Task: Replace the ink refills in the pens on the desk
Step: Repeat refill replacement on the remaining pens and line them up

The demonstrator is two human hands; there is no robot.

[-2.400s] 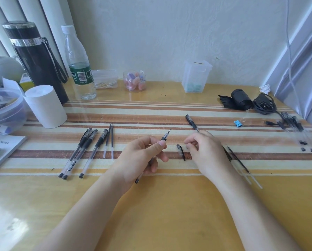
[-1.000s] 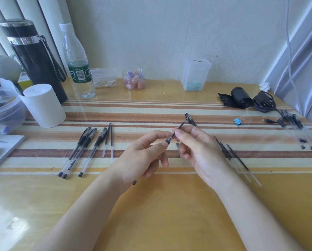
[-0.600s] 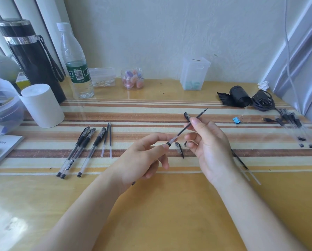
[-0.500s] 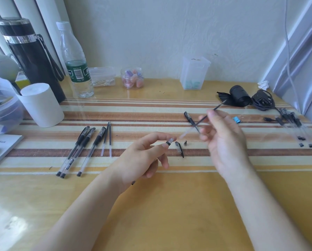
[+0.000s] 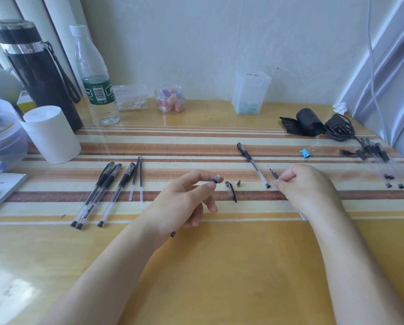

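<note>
The thin black ink refill [image 5: 273, 172], just pulled out, is pinched in the right hand [image 5: 306, 186] at the striped worktop [image 5: 219, 266], while the left hand [image 5: 184, 202] beside it grips the now-empty clear plastic pen barrel [image 5: 216, 178], ready for reloading.

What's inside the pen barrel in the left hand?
Nothing shows in the clear open end of the pen barrel; the left hand covers the rest, so its inside is hidden. The right hand pinches a refill.
</note>
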